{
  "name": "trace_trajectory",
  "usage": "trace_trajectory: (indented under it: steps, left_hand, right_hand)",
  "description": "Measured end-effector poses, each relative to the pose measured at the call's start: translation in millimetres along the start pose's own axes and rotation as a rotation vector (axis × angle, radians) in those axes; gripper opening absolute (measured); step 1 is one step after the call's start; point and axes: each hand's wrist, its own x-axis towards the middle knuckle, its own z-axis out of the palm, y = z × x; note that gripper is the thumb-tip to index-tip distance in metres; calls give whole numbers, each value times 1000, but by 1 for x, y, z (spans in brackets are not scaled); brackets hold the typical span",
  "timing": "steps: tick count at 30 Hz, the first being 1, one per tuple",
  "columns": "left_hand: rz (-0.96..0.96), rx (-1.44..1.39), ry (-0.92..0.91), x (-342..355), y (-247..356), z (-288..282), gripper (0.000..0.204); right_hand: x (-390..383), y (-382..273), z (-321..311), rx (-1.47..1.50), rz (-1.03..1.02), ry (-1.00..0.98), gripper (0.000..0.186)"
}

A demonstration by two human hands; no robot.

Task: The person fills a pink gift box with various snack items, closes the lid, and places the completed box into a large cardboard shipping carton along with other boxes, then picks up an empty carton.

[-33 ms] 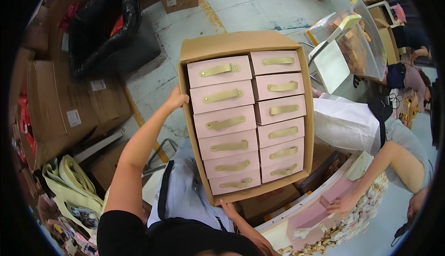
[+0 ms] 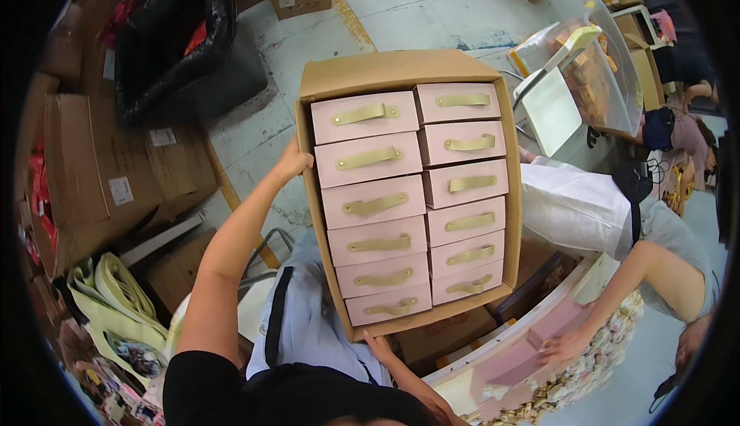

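Note:
My left hand [image 2: 291, 164] is closed on the left wall of an open cardboard carton [image 2: 405, 70]. With my right hand [image 2: 379, 347] I grip the carton's near edge, close to its near left corner; part of that hand is hidden below the edge. Inside, pale pink boxes [image 2: 378, 202] stand packed in two columns. Each box has a gold-beige strap handle [image 2: 472, 183] fixed to its upward face. The carton is held in front of my body, its open side facing me.
A co-worker's hand [image 2: 566, 349] touches pink pieces on the worktable [image 2: 455, 380] at right, beside small gold and white items. A white chair [image 2: 549, 114] stands beyond. At left are a black-lined bin [image 2: 173, 48], large cartons [image 2: 100, 156] and rolled pale-yellow material [image 2: 127, 295].
The co-worker's hand has shifted slightly to the left over the pink pieces. My hands and the carton look unmoved.

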Motion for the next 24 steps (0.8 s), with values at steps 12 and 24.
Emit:
trace_trajectory:
  steps: [12, 24]
  left_hand:
    - [-76, 330, 168, -178, -96, 113, 99]
    - [57, 358, 74, -91, -52, 69, 98]
  right_hand:
    - [39, -49, -236, 791, 76, 510, 28]
    - [94, -79, -277, 1007, 77, 371, 23]
